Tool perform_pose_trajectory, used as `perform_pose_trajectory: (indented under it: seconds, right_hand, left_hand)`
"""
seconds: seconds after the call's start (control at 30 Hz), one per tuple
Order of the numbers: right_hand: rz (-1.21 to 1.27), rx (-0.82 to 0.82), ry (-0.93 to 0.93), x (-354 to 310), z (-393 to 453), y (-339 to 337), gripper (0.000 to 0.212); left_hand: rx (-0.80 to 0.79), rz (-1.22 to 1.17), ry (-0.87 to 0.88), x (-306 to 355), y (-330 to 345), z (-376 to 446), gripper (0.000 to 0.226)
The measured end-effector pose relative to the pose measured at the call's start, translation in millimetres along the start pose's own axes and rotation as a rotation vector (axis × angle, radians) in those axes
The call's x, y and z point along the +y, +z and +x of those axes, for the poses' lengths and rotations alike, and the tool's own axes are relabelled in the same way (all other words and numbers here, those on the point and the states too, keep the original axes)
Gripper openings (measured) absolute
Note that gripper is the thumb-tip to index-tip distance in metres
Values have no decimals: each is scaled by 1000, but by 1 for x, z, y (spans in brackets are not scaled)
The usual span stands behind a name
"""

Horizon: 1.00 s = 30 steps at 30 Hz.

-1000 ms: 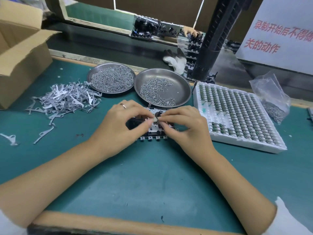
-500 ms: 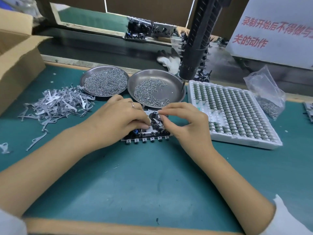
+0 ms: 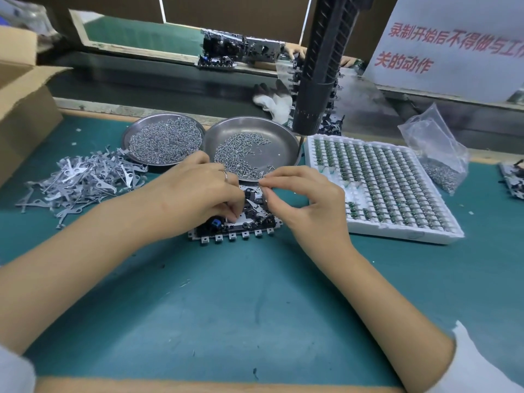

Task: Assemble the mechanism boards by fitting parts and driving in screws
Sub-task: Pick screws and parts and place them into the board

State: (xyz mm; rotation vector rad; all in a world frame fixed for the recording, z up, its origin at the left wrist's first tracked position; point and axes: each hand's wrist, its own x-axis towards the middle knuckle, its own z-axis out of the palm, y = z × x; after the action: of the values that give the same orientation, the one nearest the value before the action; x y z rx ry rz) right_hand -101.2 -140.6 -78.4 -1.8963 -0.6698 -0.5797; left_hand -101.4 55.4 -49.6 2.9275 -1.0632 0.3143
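- We see the mechanism board (image 3: 235, 225) lying flat on the green desk (image 3: 226, 307), just in front of two steel dishes of screws (image 3: 249, 154).
- Our left hand (image 3: 195, 194) covers the board's left half, fingertips curled down onto a part there.
- Our right hand (image 3: 306, 199) hovers over its right end, thumb and forefinger pinching something tiny (too small to tell what).

Cardboard box (image 3: 22, 109), white glove (image 3: 273, 102)
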Motion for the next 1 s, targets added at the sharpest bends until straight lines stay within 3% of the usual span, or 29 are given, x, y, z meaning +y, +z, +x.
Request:
perform_pose_trajectory:
  seconds: [0.27,0.33,0.47,0.57,0.73,1.0]
  right_hand:
    - [39,-6,44,-2,-1,0,12]
    - [108,-15,105,-3,0,-1,14]
    - [454,4,309,-9,4,-3,19]
    - [633,18,414,-13,4,-4,15]
    - [669,5,414,-18,4,-5,14]
    - [686,17,376,-22,2,-4,24]
  left_hand:
    - [-115,-49,-70,-4,-1,3,13]
    - [-32,-289,-145,-2,-6,-2,12]
    - [327,-1124,-316,19,-9,-7,14]
    - [561,-1397,-422,39,2,-4,12]
    - [717,-1530,-471,49,7,-2,13]
    - [756,-1518,-488,53,8,-3,21]
